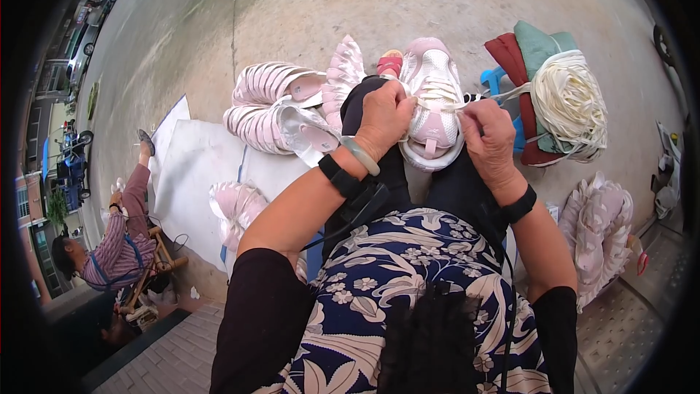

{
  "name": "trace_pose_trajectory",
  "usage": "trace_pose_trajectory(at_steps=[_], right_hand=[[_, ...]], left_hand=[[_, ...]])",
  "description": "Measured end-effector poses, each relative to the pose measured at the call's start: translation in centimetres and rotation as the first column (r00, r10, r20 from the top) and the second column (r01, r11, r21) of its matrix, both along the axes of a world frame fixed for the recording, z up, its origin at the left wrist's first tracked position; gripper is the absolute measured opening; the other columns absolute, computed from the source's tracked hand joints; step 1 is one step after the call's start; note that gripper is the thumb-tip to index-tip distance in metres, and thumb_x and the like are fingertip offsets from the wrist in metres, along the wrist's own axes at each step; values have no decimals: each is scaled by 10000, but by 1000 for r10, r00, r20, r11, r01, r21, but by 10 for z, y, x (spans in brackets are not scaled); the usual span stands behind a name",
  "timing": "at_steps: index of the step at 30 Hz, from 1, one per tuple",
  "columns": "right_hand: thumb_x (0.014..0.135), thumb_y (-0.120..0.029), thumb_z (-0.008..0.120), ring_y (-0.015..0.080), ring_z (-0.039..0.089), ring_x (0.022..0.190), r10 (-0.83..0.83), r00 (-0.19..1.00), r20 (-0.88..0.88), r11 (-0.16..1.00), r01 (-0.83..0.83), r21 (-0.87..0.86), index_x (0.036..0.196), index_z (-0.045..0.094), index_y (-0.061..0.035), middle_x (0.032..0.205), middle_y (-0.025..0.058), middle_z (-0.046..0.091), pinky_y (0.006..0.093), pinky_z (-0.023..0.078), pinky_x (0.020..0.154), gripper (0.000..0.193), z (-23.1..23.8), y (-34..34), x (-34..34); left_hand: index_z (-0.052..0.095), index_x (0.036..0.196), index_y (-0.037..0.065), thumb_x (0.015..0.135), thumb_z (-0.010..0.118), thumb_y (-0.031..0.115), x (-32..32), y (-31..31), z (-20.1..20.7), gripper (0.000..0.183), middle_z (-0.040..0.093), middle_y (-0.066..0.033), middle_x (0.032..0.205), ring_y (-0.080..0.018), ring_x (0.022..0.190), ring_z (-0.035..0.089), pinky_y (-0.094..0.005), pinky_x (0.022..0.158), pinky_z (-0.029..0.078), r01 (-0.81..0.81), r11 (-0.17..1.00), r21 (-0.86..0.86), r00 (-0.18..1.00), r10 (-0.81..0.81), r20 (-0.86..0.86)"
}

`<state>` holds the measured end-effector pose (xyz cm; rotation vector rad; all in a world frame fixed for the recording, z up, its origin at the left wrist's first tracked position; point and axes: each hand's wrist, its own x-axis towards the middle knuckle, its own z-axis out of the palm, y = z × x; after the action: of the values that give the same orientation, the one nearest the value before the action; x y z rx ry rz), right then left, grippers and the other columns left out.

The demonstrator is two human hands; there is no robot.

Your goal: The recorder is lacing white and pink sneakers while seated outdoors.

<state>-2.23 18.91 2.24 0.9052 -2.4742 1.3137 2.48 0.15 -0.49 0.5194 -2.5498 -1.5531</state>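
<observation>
A pink and white sneaker (432,128) rests on my lap between my knees, its toe pointing away from me. Cream shoelace (435,89) runs in rows across its front. At the shoe's left side my left hand (386,118) is closed, pinching the lace between thumb and finger. My right hand (492,138) is closed on the lace at the other side, fingers curled. To the right, a big bundle of cream laces (570,106) lies on folded green and dark red cloth (543,40), and a strand of it stretches toward the shoe.
Stacked pink-white shoe uppers (266,106) lie to the left on white sheeting (193,157). Another pile of uppers (598,230) stands at the right, near a metal plate (620,328). A blue stool (496,82) shows under the cloth. Another person (120,259) sits far left.
</observation>
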Motion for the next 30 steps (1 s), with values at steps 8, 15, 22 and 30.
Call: trace_pose_trajectory(at_steps=[8, 15, 22, 30], right_hand=[[682, -101, 618, 225, 523, 640, 202, 952, -231, 969, -160, 187, 749, 593, -102, 651, 34, 507, 348, 348, 615, 71, -4, -31, 7], [689, -149, 621, 208, 528, 652, 154, 963, -222, 956, -89, 278, 686, 566, -128, 652, 21, 513, 357, 325, 635, 59, -19, -48, 5], [706, -157, 609, 212, 525, 661, 155, 963, -219, 953, -88, 289, 698, 576, -132, 658, 21, 512, 365, 319, 644, 43, -26, -54, 1], [624, -124, 585, 216, 511, 640, 278, 872, -402, 925, -131, 356, 655, 524, -118, 639, 37, 472, 376, 331, 657, 69, -12, -48, 3]], left_hand=[[515, 1059, -6, 699, 664, 91, 28, 5, 8, 402, 544, -119, 779, -211, 621, 553, -304, 565, 455, 141, 923, -358, 907, -266, -328], [572, 1016, 6, 708, 617, 81, 28, 2, 0, 320, 559, -128, 770, -237, 621, 558, -307, 587, 462, 111, 945, -309, 940, -200, -275], [602, 993, 14, 715, 564, 46, 26, -1, -7, 283, 566, -113, 760, -202, 625, 563, -283, 589, 453, 106, 984, -143, 942, -146, -304], [604, 985, 13, 729, 540, 32, 29, 4, -1, 265, 575, -122, 772, -235, 670, 576, -298, 610, 454, 115, 988, -106, 954, -140, -265]])
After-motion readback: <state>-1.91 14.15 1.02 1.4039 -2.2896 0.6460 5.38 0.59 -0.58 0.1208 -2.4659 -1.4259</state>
